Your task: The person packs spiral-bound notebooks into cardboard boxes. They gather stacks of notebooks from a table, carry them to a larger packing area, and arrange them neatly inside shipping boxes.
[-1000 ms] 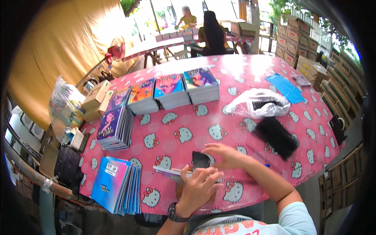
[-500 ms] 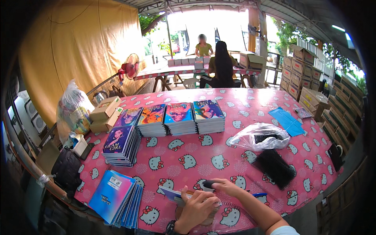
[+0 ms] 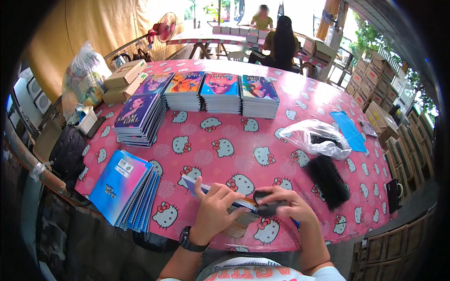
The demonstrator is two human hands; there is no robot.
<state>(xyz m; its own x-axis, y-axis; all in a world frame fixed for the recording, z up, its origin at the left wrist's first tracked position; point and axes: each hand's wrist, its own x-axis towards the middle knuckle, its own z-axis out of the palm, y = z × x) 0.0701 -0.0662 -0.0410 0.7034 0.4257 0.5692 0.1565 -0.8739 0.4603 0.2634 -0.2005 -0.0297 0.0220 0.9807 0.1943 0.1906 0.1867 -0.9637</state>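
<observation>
My left hand (image 3: 214, 208), with a dark watch on its wrist, is closed around a notebook (image 3: 190, 184) held on edge near the front of the table. At the notebook's right end, my right hand (image 3: 293, 206) grips a black rounded tool (image 3: 267, 202); its exact kind is hard to make out. A brownish block (image 3: 236, 227) lies partly hidden under the left hand. Loose black binding coil (image 3: 313, 213) lies beside the right hand. To the left, blue-and-pink spiral notebooks (image 3: 115, 187) are fanned in a pile.
Farther back stand stacks of colourful-covered notebooks (image 3: 220, 98) and a purple-covered stack (image 3: 140, 117). At right are a bundle of black coils (image 3: 326, 182), a clear plastic bag (image 3: 309, 136) and a blue sheet (image 3: 348, 131). Two people sit at another table beyond.
The view has tilted down, showing my shirt and more of both forearms. My right hand has brought the black tool round to the notebook's right end; the left hand still holds the notebook.
</observation>
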